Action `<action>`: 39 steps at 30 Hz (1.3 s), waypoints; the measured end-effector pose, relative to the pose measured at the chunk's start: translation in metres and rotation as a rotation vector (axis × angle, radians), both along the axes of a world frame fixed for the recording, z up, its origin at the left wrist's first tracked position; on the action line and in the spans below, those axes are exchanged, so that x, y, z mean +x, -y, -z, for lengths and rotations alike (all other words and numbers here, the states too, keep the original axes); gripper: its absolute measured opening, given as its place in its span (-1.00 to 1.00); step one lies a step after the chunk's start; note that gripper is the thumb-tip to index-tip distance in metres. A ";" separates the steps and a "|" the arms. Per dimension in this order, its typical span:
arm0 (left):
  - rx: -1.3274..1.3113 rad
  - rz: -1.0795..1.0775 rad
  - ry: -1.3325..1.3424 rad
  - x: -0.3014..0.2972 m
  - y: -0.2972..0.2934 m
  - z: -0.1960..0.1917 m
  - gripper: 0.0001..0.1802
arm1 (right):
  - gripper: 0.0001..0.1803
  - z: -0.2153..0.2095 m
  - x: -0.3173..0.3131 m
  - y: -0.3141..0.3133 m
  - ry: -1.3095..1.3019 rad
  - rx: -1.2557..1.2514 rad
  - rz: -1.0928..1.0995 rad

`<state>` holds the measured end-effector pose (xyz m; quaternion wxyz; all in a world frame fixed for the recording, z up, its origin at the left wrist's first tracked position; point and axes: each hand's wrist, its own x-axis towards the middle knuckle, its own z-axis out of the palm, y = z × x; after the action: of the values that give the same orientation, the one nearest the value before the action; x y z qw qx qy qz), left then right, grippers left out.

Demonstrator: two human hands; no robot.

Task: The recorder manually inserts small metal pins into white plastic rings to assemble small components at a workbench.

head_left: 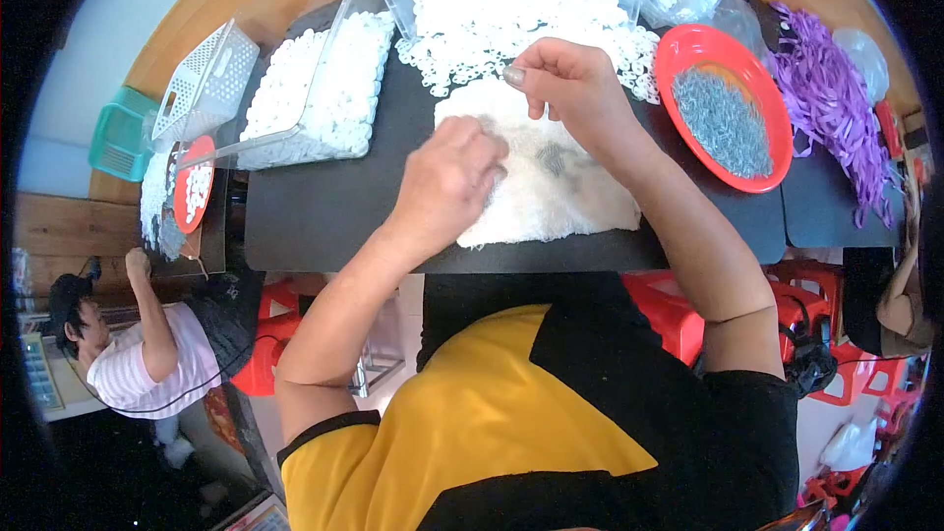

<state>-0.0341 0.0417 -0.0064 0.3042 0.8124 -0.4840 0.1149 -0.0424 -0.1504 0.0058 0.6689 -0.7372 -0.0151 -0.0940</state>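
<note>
A white fluffy cloth (565,192) lies on the black table (324,211) in front of me, with a small patch of grey metal bits on it. My left hand (447,182) rests fingers-down on the cloth's left part, closed as if pinching something too small to make out. My right hand (560,79) hovers over the cloth's far edge, thumb and fingers pinched together; what they hold cannot be seen. Just beyond it spreads a heap of white plastic rings (511,5).
A red plate of grey metal pieces (723,118) sits right of the cloth, purple ribbons (836,108) beyond it. A clear tray of white rings (320,88) and a white basket (202,84) stand at left. Another person (147,354) works at the far left. Red stools (678,310) stand below the table.
</note>
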 end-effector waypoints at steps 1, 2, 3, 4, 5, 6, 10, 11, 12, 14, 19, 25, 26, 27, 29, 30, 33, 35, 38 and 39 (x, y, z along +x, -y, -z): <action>0.065 0.015 0.014 0.001 0.000 0.005 -0.83 | -0.81 -0.001 0.002 0.000 -0.002 -0.020 0.009; 0.063 0.009 0.018 0.003 0.000 0.007 -0.83 | -0.81 -0.002 0.003 0.000 0.002 -0.023 0.004; 0.086 0.013 0.009 0.004 0.000 0.008 -0.83 | -0.83 -0.003 0.001 0.001 -0.044 -0.022 -0.024; 0.110 0.017 0.002 0.006 0.000 0.008 -0.83 | -0.85 -0.004 0.001 0.002 -0.090 -0.022 -0.050; 0.107 0.012 0.008 0.008 -0.001 0.009 -0.83 | -0.85 -0.003 0.000 0.003 -0.083 -0.026 -0.055; 0.059 -0.012 -0.100 0.009 -0.002 0.009 -0.86 | -0.85 -0.002 0.000 0.003 -0.078 -0.008 -0.065; -0.353 -0.271 -1.111 0.010 -0.002 -0.004 -0.95 | -0.85 -0.002 -0.002 0.001 -0.035 0.022 -0.067; -0.591 -0.181 -1.270 0.014 -0.001 -0.009 -0.93 | -0.85 0.002 -0.002 0.001 -0.036 0.020 -0.065; -0.591 -0.178 -1.272 0.015 0.001 -0.010 -0.93 | -0.85 0.011 -0.002 0.000 0.087 -0.038 -0.101; -0.921 -0.082 -1.549 0.018 0.005 -0.013 -0.91 | -0.77 0.009 -0.002 -0.004 0.163 -0.145 -0.162; -1.019 -0.033 -1.650 0.013 0.018 -0.005 -0.87 | -0.79 0.012 -0.007 -0.014 0.427 -0.458 0.000; -1.018 -0.049 -1.650 0.014 0.020 -0.001 -0.87 | -0.80 0.018 -0.005 -0.013 0.612 -0.564 0.067; -1.017 -0.049 -1.648 0.016 0.018 -0.001 -0.87 | -0.81 0.016 -0.006 -0.013 0.609 -0.555 0.071; -1.017 -0.049 -1.645 0.017 0.017 -0.002 -0.87 | -0.82 0.014 -0.006 -0.013 0.606 -0.547 0.076; -1.011 -0.048 -1.646 0.017 0.017 -0.003 -0.88 | -0.82 0.012 -0.005 -0.011 0.620 -0.533 0.066; -0.976 -0.060 -1.646 0.017 0.017 -0.004 -0.86 | -0.82 0.012 -0.005 -0.010 0.636 -0.521 0.053; -0.934 -0.088 -1.651 0.016 0.016 -0.004 -0.85 | -0.84 0.014 -0.005 -0.009 0.570 -0.489 0.012; -0.928 -0.102 -1.659 0.017 0.014 -0.003 -0.85 | -0.86 0.016 -0.006 -0.010 0.464 -0.414 -0.014; -0.921 -0.082 -1.690 0.018 0.013 -0.002 -0.87 | -0.88 0.016 -0.005 -0.012 0.361 -0.324 -0.032; -0.951 -0.097 -1.713 0.017 0.014 -0.003 -0.87 | -0.89 0.016 -0.005 -0.012 0.365 -0.311 -0.023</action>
<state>-0.0167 0.0278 -0.0030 0.8429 0.4328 0.0311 -0.3183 -0.0479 -0.1389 -0.0098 0.5347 -0.8019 -0.1583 -0.2144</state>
